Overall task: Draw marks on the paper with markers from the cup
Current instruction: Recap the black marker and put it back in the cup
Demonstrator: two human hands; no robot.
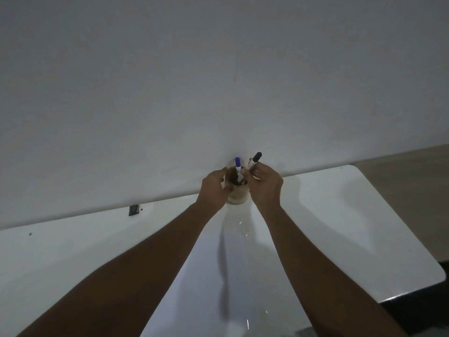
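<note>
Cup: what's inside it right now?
In the cup a blue-capped marker stands upright. The right hand holds a black-capped marker at the rim. The left hand grips the cup; its bottom is dark, hidden.

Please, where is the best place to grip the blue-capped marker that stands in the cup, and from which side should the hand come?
Pinch the blue-capped marker on its white barrel just under the cap, coming from above. It stands nearly upright with only its top clear of the cup. The left hand steadies the cup, and the right hand already holds the black-capped marker.
</note>
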